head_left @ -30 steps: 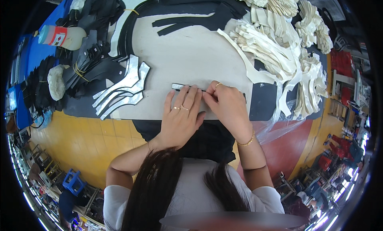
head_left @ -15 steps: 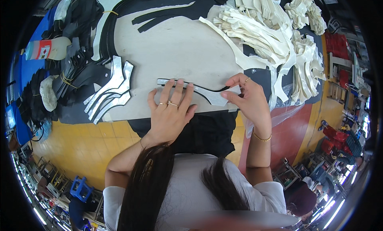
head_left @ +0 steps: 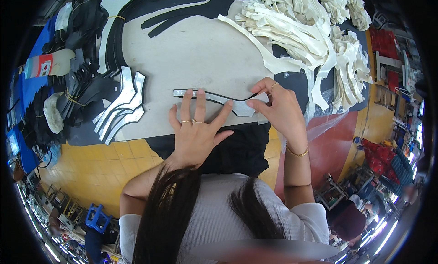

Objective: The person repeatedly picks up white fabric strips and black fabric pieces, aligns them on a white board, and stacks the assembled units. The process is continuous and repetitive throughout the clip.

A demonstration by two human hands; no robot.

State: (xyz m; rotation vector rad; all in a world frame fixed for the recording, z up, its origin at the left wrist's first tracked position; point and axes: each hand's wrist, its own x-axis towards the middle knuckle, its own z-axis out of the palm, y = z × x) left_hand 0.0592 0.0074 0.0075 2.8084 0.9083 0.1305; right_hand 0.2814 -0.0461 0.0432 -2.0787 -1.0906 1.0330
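A curved silver-grey cut piece (head_left: 245, 109) with a black edge lies on the pale board (head_left: 173, 58) near its front. My left hand (head_left: 196, 134) rests palm down over the narrow part, fingers spread, fingertips pressing on the strip. At the wide right end, my right hand (head_left: 284, 108) pinches the piece's upper edge between thumb and forefinger. Several similar silver pieces (head_left: 133, 99) lie overlapped to the left of my left hand. A long cream-coloured cut piece (head_left: 248, 39) lies beyond my right hand.
Heaps of cream cut pieces (head_left: 292, 40) fill the back right. Black strips (head_left: 175, 18) lie at the far edge. Along the left are a banded stack of black and white pieces (head_left: 109, 40), dark bundles (head_left: 75, 88) and a bottle with a red-and-white label (head_left: 52, 64).
My left forefinger has slid right along the piece, and the fingers have spread wider. My right hand keeps its pinch at the wide end. The whole view has shifted slightly.
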